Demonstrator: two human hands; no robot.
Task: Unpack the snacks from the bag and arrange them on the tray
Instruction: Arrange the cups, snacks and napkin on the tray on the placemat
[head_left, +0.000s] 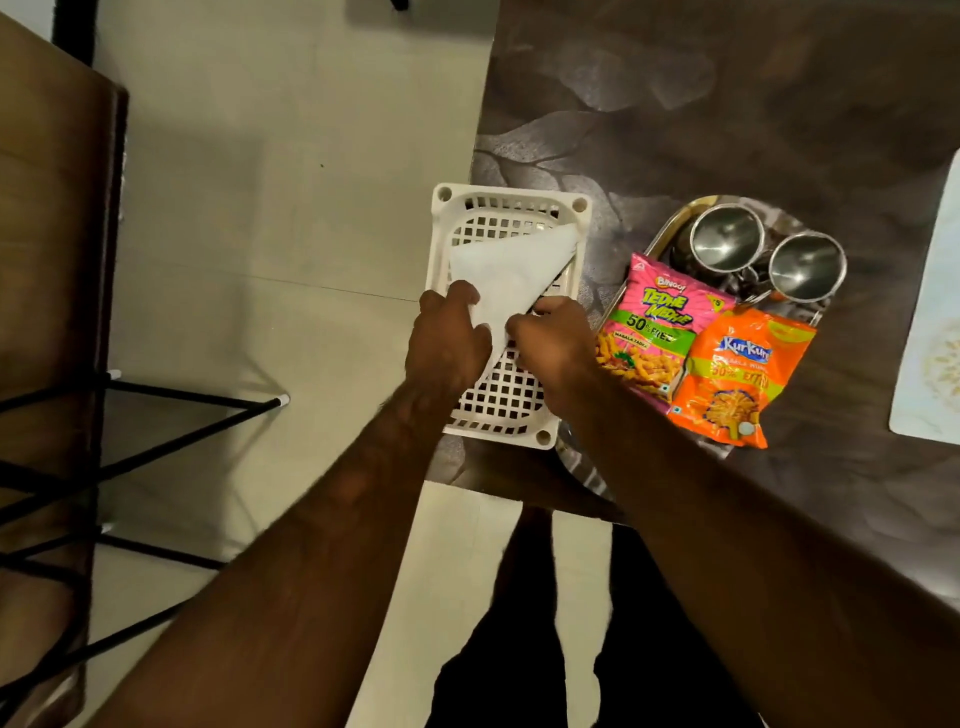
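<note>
Counter (727, 104): dark, leaf-patterned, fills the upper right of the frame; pale floor to the left.

White lattice basket (470, 415): at the counter's left edge, centre of frame, its near end overhanging slightly. Probably parked there to receive the emptied wrapping.

White bag (511, 275): flat, folded to a triangle, lying in the basket. It looks empty, so unpacking appears done.

Steel tray (660, 239): right of the basket, close beside it. Two steel cups (727, 236) occupy its far end, which likely explains why the snacks sit toward the near end.

Pink snack packet (652, 332): on the tray, face up. Orange snack packet (737, 374): overlaps the pink one's lower right corner and hangs past the tray's near rim. Arrangement reads as nearly complete.

Left hand (447, 348): fingers pressed down onto the bag's lower left edge, pinning the fold.

Right hand (550, 343): fingers pinching the bag's lower right edge, seemingly creasing it flat.
</note>
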